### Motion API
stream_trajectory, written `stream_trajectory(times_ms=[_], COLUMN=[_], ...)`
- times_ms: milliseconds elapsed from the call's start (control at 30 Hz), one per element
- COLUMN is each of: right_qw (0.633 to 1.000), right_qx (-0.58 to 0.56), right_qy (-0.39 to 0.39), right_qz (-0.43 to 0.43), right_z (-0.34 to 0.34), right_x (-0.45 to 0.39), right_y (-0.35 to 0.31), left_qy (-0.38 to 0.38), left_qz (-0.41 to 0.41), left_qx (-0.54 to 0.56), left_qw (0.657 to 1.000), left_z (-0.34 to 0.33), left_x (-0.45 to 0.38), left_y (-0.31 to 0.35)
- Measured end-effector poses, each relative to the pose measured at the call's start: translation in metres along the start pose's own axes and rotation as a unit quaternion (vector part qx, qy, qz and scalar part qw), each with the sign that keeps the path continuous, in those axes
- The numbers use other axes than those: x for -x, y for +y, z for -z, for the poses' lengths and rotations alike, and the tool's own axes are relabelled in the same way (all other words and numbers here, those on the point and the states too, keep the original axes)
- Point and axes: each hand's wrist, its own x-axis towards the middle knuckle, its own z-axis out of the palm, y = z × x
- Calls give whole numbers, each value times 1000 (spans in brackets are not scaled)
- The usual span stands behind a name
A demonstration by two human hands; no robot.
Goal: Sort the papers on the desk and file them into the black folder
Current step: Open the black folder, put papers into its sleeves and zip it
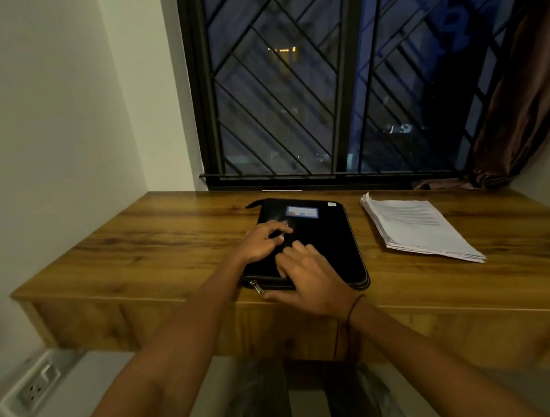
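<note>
Single head-worn view, looking forward and steeply down from just above the near edge of the wooden desk point(170, 236). Faces the barred window point(339, 81) behind the desk. Close to the desktop, both forearms in frame.

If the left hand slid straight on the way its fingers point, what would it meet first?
Likely the pale label on the black folder: the left hand rests on the cover, its fingers aimed roughly that way.
</note>
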Motion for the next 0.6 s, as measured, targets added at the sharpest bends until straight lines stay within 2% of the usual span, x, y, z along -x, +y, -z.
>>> stream_trajectory(times_ms=[133, 300, 467, 600], right_qw=[996, 991, 989, 985], right_qx=[61, 117, 100, 64], right_qy=[69, 58, 64, 36], right_qz=[-6, -4, -91, -157], right_z=[-13, -21, -24, -24], right_x=[0, 4, 7, 5], right_y=[-26, -43, -63, -73], left_qy=[8, 17, 13, 9], left_qz=[10, 13, 16, 23], left_qx=[32, 31, 27, 25], left_qw=[999, 999, 999, 999], left_z=[-2, -4, -3, -2], left_x=[-2, -3, -1, 0], left_y=[0, -2, 1, 2])
